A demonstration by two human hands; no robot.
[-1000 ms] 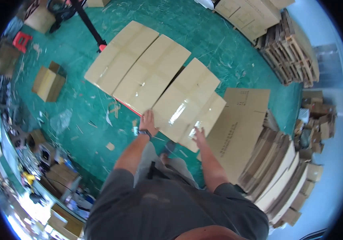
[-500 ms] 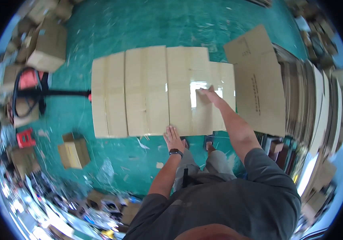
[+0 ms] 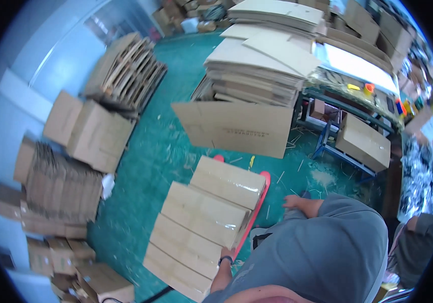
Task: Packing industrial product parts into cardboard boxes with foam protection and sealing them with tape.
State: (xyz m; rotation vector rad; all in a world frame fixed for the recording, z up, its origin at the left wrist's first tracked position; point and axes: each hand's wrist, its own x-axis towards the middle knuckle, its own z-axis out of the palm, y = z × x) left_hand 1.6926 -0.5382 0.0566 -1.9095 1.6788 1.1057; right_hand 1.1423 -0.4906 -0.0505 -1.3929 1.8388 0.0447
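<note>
Flattened carton: a long flattened cardboard carton [image 3: 204,222] lies on the green floor [image 3: 161,146], its panels running from near the person's feet away toward the stacks; shiny clear tape catches the light on several panels.
Left hand: the left hand [image 3: 228,254] with a dark wristband rests at the carton's near right edge, touching it; the fingers are mostly hidden by the board and the wrist, so I cannot tell whether they grip or just press.
Right hand: the right hand [image 3: 293,202] hangs free just off the carton's far right corner, fingers loosely spread and holding nothing.
Red bar: a thin red bar [image 3: 257,202] runs along the carton's right edge, between the board and the person in the grey shirt.
How far along: my guess is the sheet is laid out flat and taped in places, but it is not yet folded up into a box.
Beyond: another large flat sheet [image 3: 236,126] leans upright against a tall stack of flat boards [image 3: 262,65].
Left side: made-up boxes [image 3: 92,134] and bundles of folded cartons [image 3: 57,189] sit by the pale wall, with wooden pallets [image 3: 125,76] behind them.
Right side: a bench [image 3: 358,86] with small tools, a box [image 3: 363,141] beneath it.
</note>
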